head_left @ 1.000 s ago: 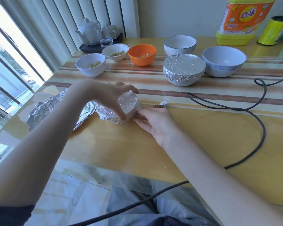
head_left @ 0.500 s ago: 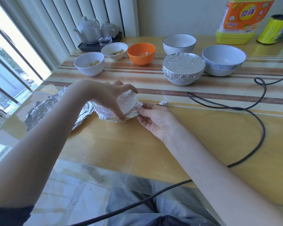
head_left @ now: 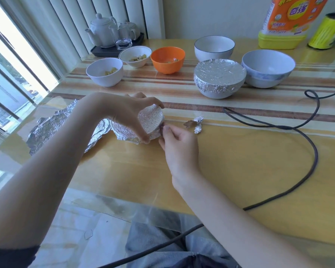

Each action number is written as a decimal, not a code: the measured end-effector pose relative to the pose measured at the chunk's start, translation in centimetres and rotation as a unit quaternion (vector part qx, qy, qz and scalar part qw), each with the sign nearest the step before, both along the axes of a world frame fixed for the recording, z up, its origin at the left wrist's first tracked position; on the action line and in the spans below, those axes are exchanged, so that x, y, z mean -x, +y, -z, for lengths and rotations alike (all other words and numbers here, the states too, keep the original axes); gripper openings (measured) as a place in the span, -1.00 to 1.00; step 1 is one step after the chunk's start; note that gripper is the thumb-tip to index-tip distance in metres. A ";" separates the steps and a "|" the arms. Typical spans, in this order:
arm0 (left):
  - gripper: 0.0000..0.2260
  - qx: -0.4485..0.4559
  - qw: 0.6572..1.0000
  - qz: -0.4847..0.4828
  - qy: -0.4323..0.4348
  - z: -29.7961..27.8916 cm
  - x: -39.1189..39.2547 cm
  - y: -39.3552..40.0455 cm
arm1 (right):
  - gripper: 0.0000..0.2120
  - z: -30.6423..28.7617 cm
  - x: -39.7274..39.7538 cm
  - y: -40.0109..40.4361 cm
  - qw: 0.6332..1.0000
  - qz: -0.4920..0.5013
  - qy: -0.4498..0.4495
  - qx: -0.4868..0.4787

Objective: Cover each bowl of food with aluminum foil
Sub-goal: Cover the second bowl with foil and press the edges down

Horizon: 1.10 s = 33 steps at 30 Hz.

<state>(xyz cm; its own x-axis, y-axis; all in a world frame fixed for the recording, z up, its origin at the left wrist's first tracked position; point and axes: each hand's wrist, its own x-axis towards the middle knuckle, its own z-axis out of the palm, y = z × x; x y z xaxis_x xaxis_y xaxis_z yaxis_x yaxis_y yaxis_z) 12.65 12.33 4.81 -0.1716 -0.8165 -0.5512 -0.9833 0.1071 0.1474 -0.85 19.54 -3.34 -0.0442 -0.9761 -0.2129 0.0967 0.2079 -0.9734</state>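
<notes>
My left hand (head_left: 128, 115) grips a small foil-covered bowl (head_left: 150, 120), tilted on the table, thumb and fingers curled round its rim. My right hand (head_left: 177, 144) pinches the foil edge at the bowl's right side. Loose crumpled foil (head_left: 52, 128) trails off to the left from the bowl. Farther back stands a larger bowl (head_left: 219, 80) with foil over its top. Uncovered bowls sit behind: a white bowl (head_left: 104, 71) and a small white bowl (head_left: 135, 56) with food, an orange bowl (head_left: 167, 59), a dark-rimmed white bowl (head_left: 214, 47) and a wide blue-white bowl (head_left: 267, 67).
A foil scrap (head_left: 195, 123) lies right of my hands. A black cable (head_left: 298, 132) loops over the right of the table. A teapot and glass on a dark tray (head_left: 112, 35) stand at the back left; a detergent bottle (head_left: 286, 22) and yellow-green can (head_left: 326, 31) back right.
My left hand has tilted the small bowl so its foil top faces more towards me. My right hand's fingers have closed onto the foil edge at its side.
</notes>
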 end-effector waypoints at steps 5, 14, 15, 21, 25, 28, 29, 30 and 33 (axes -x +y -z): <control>-0.02 0.002 1.000 0.005 0.003 -0.1 0.0 0.2 | -0.35 -1.0 -1.6 1.7 0.979 -0.181 -0.078 -0.056; -0.03 0.012 1.000 -0.002 0.008 0.0 -0.2 -0.1 | -0.23 -0.4 0.0 0.0 0.989 -0.110 -0.090 -0.046; -0.05 0.014 1.000 -0.003 0.011 0.0 -0.2 -0.1 | -0.15 -0.4 -0.5 0.1 0.986 -0.129 -0.099 -0.027; -0.03 0.011 1.000 0.001 0.011 0.1 -0.3 -0.1 | -0.57 -0.5 -0.8 0.1 0.983 -0.121 -0.141 -0.011; 0.03 0.004 1.000 -0.006 0.009 0.1 -0.3 0.0 | -0.65 -0.7 -0.4 -0.2 0.962 -0.141 -0.227 -0.051; 0.03 0.006 1.000 -0.008 0.009 0.1 -0.3 0.0 | -0.59 -0.3 0.1 -0.3 0.959 -0.146 -0.232 -0.078; 0.02 0.006 1.000 -0.007 0.012 0.1 -0.2 0.0 | -0.57 0.1 0.6 -0.5 0.975 -0.123 -0.171 -0.073; 0.01 0.006 1.000 -0.004 0.015 0.0 -0.2 0.0 | -0.56 0.4 1.1 -0.7 0.988 -0.092 -0.107 -0.058; 0.06 -0.007 1.000 -0.005 0.018 -0.1 -0.2 -0.1 | -0.45 0.7 2.6 -1.3 0.987 -0.113 0.104 0.045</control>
